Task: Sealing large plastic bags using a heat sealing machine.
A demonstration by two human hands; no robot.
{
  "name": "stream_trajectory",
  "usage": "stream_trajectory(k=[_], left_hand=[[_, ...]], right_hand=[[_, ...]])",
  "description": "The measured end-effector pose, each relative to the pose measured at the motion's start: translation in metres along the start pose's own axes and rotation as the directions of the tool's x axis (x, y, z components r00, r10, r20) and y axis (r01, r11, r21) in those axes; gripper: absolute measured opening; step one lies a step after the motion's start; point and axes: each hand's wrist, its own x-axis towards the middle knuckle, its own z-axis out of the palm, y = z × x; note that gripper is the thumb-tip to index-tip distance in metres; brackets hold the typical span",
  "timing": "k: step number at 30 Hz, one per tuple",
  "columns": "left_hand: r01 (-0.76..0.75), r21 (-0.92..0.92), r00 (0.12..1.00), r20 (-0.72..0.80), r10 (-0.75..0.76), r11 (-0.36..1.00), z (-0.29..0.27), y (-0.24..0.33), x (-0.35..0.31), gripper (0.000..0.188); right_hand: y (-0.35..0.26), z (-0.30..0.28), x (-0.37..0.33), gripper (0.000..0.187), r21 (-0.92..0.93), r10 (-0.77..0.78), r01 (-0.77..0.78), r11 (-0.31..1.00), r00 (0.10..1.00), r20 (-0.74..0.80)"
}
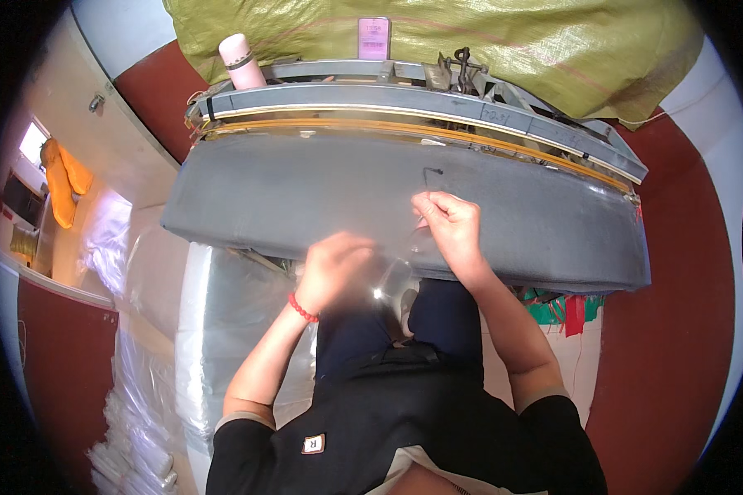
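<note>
My right hand (pixel 452 224) is over the grey padded surface (pixel 264 177), its thumb and fingers pinched closed. A thin dark bent wire (pixel 426 176) with a knobbed end sticks up out of the pinch. Below those fingers, something clear and shiny, like thin plastic film (pixel 398 268), hangs at the pad's near edge; its shape is blurred. My left hand (pixel 336 262), with a red bead bracelet (pixel 302 308) on its wrist, is at the near edge, left of the film. Motion smears its fingers, so what they hold cannot be made out.
A grey metal frame (pixel 322 97) with yellow strips runs along the pad's far side. On it stand a pink bottle (pixel 241 64), a phone (pixel 374 39) and a dark metal clamp (pixel 462 73). Green woven sheeting (pixel 537 49) hangs behind. Clear plastic bundles (pixel 223 322) lie at left.
</note>
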Motion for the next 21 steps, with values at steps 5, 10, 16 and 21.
stream_trajectory(k=[5, 10, 16, 21], left_hand=[[-0.120, 0.047, 0.993, 0.012, 0.120, 0.992, 0.023, 0.012, -0.007, 0.015], [-0.080, 0.185, 0.994, -0.059, 0.093, 0.979, 0.028, 0.027, -0.009, 0.008], [-0.162, 0.110, 0.978, -0.115, 0.174, 0.981, -0.010, 0.048, -0.010, 0.002], [-0.383, -0.311, 0.882, -0.402, 0.245, 0.870, -0.015, 0.074, -0.022, 0.006]], right_hand=[[-0.005, -0.004, -0.007, 0.011, -0.251, -0.200, 0.174, 0.952, 0.976, -0.082], [-0.021, -0.009, -0.018, 0.008, -0.304, -0.246, 0.218, 0.927, 0.968, -0.057], [-0.057, -0.036, -0.031, 0.006, -0.095, -0.036, 0.054, 0.994, 0.984, 0.177], [-0.094, -0.053, -0.042, 0.004, -0.103, -0.045, 0.063, 0.993, 0.984, 0.174]])
